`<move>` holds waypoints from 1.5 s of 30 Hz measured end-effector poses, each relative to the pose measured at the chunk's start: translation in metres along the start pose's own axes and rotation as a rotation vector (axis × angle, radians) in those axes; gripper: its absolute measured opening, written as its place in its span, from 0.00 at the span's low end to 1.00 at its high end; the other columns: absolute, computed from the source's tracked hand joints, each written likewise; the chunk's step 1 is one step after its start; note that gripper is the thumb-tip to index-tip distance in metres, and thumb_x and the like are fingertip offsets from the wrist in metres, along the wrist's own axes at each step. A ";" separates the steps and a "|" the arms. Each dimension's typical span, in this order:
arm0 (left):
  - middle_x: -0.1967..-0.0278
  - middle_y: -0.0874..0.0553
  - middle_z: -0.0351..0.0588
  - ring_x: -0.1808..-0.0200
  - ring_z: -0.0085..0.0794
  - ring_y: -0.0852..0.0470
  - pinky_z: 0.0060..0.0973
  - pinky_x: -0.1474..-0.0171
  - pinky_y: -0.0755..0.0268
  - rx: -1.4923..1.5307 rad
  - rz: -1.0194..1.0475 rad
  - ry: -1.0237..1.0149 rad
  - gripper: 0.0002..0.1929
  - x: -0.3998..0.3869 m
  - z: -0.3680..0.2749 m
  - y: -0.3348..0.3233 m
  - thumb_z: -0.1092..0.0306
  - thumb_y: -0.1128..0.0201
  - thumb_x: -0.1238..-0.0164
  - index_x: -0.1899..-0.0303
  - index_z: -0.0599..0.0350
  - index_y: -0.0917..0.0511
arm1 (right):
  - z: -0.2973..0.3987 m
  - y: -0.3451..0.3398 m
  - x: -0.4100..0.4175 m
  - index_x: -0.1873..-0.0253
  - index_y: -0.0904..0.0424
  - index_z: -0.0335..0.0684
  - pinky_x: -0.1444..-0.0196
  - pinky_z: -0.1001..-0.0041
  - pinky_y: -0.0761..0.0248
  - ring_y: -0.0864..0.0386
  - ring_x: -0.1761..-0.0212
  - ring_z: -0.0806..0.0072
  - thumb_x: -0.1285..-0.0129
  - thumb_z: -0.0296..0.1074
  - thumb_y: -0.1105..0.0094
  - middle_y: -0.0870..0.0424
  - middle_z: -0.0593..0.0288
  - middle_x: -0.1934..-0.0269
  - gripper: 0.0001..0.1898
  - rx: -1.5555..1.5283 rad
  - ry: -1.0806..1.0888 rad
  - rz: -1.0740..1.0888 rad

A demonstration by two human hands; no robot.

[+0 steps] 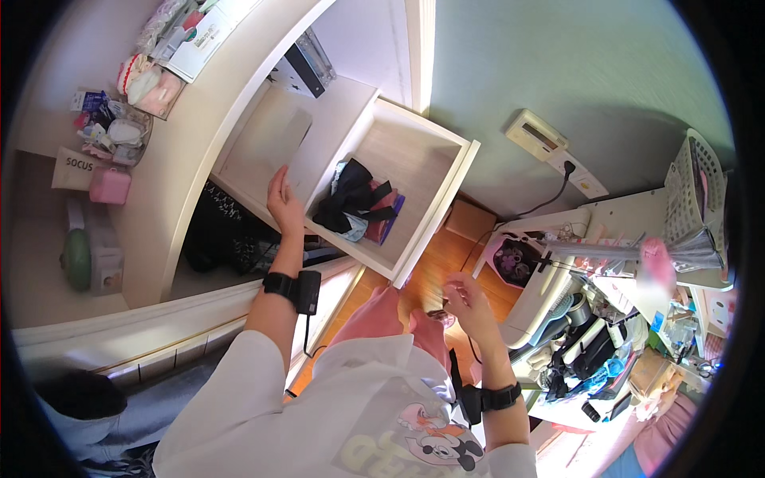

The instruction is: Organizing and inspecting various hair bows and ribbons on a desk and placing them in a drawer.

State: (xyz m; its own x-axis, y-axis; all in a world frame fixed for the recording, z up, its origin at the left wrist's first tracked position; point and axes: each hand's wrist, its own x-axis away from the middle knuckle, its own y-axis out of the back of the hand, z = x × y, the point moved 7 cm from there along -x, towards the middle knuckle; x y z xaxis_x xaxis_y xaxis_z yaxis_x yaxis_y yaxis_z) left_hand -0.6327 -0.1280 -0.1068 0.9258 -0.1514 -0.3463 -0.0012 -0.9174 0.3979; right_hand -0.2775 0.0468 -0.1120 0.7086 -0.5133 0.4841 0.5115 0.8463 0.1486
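Note:
In the head view, my left hand (285, 200) is raised beside a pulled-out white drawer (427, 149), over the pale cabinet shelf (257, 134). Its fingers are extended and nothing shows in them. Inside the drawer lie a black fabric item with straps (346, 194), some light-blue cloth (357, 230) and a flat red and purple packet (385, 224). My right hand (469, 302) hangs over the wooden floor in front of the drawer, fingers curled inward. Whether it holds something small is hidden by the fingers.
Dark clothing (221, 233) fills a compartment below the shelf. A black-spined binder (302, 71) stands at the back. To the right, a white cart (520, 316) and a cluttered desk (562, 412) stand close. A black cord (547, 206) runs from the wall socket (580, 173).

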 end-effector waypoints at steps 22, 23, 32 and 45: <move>0.44 0.35 0.56 0.41 0.48 0.36 0.35 0.39 0.43 -0.117 0.624 -0.391 0.34 0.133 -0.050 -0.089 0.90 0.50 0.65 0.46 0.61 0.32 | -0.022 -0.099 -0.150 0.41 0.42 0.34 0.47 0.65 0.32 0.30 0.47 0.60 0.43 0.20 0.50 0.32 0.52 0.47 0.24 -1.178 -0.203 -0.211; 0.43 0.37 0.57 0.41 0.49 0.37 0.34 0.39 0.44 -0.089 0.578 -0.380 0.35 0.130 -0.048 -0.089 0.90 0.51 0.65 0.45 0.61 0.34 | -0.026 -0.093 -0.156 0.41 0.42 0.34 0.47 0.65 0.32 0.30 0.47 0.60 0.43 0.20 0.50 0.32 0.52 0.47 0.24 -1.176 -0.207 -0.208; 0.43 0.33 0.48 0.41 0.36 0.35 0.36 0.41 0.40 1.370 0.204 1.105 0.24 0.087 0.037 -0.109 0.51 0.52 0.33 0.41 0.52 0.42 | -0.031 -0.027 -0.144 0.42 0.38 0.34 0.46 0.68 0.33 0.29 0.47 0.64 0.45 0.21 0.44 0.29 0.55 0.48 0.24 -1.032 -0.169 0.037; 0.52 0.25 0.43 0.50 0.30 0.26 0.30 0.49 0.32 1.123 0.403 0.840 0.18 0.088 0.021 -0.146 0.66 0.44 0.37 0.47 0.53 0.36 | -0.013 0.024 -0.121 0.49 0.31 0.27 0.56 0.73 0.30 0.25 0.56 0.71 0.45 0.27 0.40 0.24 0.54 0.55 0.20 -0.792 -0.043 -0.171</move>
State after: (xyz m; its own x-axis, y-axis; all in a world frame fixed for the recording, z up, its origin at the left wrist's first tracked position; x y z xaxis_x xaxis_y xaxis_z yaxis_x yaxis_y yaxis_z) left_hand -0.5591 -0.0154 -0.2131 0.7345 -0.5686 0.3704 -0.2327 -0.7238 -0.6496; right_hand -0.3446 0.1270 -0.1785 0.5781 -0.6072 0.5451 0.8149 0.3959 -0.4233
